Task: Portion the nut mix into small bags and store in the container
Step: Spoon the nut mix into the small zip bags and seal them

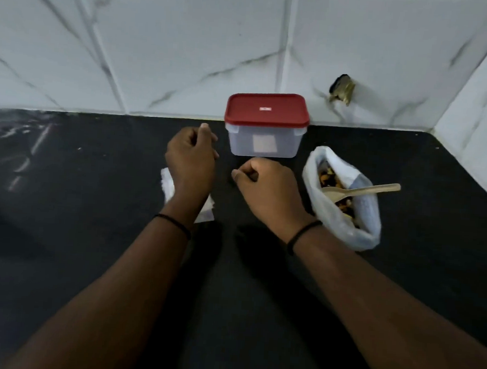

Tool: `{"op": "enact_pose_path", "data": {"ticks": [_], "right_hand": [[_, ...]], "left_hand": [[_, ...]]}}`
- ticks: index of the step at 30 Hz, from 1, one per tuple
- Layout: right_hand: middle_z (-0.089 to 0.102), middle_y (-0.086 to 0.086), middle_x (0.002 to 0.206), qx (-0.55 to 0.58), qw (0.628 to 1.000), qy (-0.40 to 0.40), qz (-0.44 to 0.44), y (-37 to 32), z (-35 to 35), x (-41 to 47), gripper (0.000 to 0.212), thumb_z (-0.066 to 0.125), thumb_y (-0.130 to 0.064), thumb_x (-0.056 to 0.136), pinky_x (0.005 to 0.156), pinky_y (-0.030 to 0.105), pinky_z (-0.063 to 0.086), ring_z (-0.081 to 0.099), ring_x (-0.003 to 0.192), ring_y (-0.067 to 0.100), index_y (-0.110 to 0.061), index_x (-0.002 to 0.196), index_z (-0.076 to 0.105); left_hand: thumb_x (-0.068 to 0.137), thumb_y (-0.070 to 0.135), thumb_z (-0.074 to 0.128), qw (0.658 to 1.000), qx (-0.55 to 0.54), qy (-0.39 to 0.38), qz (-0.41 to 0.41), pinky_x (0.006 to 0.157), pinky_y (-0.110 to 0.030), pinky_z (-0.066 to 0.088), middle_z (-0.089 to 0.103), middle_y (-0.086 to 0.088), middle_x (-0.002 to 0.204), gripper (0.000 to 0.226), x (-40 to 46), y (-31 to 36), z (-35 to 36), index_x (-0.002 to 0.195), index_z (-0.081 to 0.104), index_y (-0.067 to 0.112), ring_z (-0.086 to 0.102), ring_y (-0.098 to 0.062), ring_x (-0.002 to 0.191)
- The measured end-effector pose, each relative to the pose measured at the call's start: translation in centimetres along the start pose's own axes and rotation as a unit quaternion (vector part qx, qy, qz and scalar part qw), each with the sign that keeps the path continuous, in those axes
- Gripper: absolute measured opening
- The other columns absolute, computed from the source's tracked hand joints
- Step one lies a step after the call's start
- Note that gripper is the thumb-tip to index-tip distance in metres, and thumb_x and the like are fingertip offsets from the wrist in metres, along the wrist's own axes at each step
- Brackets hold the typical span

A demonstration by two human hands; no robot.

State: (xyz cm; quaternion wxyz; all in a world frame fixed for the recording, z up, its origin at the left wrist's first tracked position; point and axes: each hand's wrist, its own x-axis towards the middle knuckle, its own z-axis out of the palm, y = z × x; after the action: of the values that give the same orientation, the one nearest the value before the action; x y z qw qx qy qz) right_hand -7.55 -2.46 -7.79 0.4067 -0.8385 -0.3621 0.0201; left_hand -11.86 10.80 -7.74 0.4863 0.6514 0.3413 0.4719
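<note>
Your two forearms reach in over the black counter (pixel 66 173), a dark band on each wrist. Your left hand (pixel 189 158) hovers just left of the container (pixel 265 141), fingers loosely curled, holding nothing. Your right hand (pixel 265 185) sits just in front of the container, curled the same way, also holding nothing; hands near each other but apart. Container has its red lid (pixel 267 108) on and stands against the marble-tiled wall (pixel 159 51). Right of the container: open plastic bag (pixel 365 220) of nut mix (pixel 329 176), wooden spoon (pixel 361 190) resting in it. Small clear bags (pixel 168 184) lie left-front of the container, partly under your left wrist.
</note>
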Motion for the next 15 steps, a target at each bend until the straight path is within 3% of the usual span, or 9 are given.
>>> {"op": "enact_pose_path", "data": {"ticks": [3, 5, 9, 12, 15], "right_hand": [[0.059, 0.0, 0.066, -0.019, 0.991, -0.102, 0.087, -0.2, 3.8, 1.1, 0.048, 0.063, -0.06, 0.088, 0.061, 0.033, 0.051, 0.058, 0.063, 0.017, -0.014, 0.073, 0.058], [0.062, 0.002, 0.075, -0.077, 0.986, -0.112, 0.098, -0.2, 6.4, 1.1, 0.05, 0.066, -0.063, 0.082, 0.063, 0.032, 0.048, 0.061, 0.071, 0.02, -0.014, 0.078, 0.06], [0.072, 0.006, 0.107, -0.122, 0.983, -0.03, 0.132, -0.8, 8.9, 0.2, 0.029, 0.068, -0.04, 0.083, 0.083, 0.038, 0.055, 0.067, 0.099, 0.03, -0.02, 0.103, 0.073], [0.072, 0.005, 0.105, -0.079, 0.988, 0.02, 0.129, -1.1, 9.3, -1.3, 0.02, 0.058, -0.03, 0.088, 0.087, 0.038, 0.054, 0.066, 0.1, 0.029, -0.02, 0.099, 0.072], [0.068, -0.002, 0.093, 0.03, 0.991, 0.071, 0.108, -0.3, 8.3, -1.6, 0.008, 0.058, -0.023, 0.093, 0.075, 0.031, 0.048, 0.064, 0.09, 0.02, -0.021, 0.089, 0.063]], "left_hand": [[0.097, 0.026, 0.054, 0.997, -0.028, 0.065, 0.019, 0.054, -0.026, 0.044, 0.057, 0.004, 0.051, 0.033, -0.3, -2.3, -2.6, 0.068, 0.064, 0.015, 0.054, -0.008, 0.048], [0.096, 0.029, 0.054, 0.996, -0.034, 0.078, 0.04, 0.056, -0.03, 0.047, 0.059, 0.002, 0.055, 0.033, -1.0, -3.9, -4.2, 0.064, 0.062, 0.021, 0.057, -0.013, 0.053], [0.09, 0.041, 0.052, 0.996, -0.011, 0.069, 0.058, 0.061, -0.041, 0.052, 0.063, -0.003, 0.062, 0.035, -1.9, -4.8, -6.2, 0.064, 0.061, 0.02, 0.064, -0.029, 0.063], [0.095, 0.037, 0.054, 0.995, 0.066, 0.039, 0.057, 0.061, -0.037, 0.047, 0.065, -0.005, 0.067, 0.037, -3.1, -5.0, -7.0, 0.072, 0.062, 0.008, 0.061, -0.024, 0.066], [0.095, 0.034, 0.057, 0.992, 0.102, 0.043, 0.054, 0.062, -0.028, 0.041, 0.066, 0.002, 0.073, 0.029, -2.8, -5.0, -6.9, 0.078, 0.062, 0.012, 0.059, -0.015, 0.071]]}}
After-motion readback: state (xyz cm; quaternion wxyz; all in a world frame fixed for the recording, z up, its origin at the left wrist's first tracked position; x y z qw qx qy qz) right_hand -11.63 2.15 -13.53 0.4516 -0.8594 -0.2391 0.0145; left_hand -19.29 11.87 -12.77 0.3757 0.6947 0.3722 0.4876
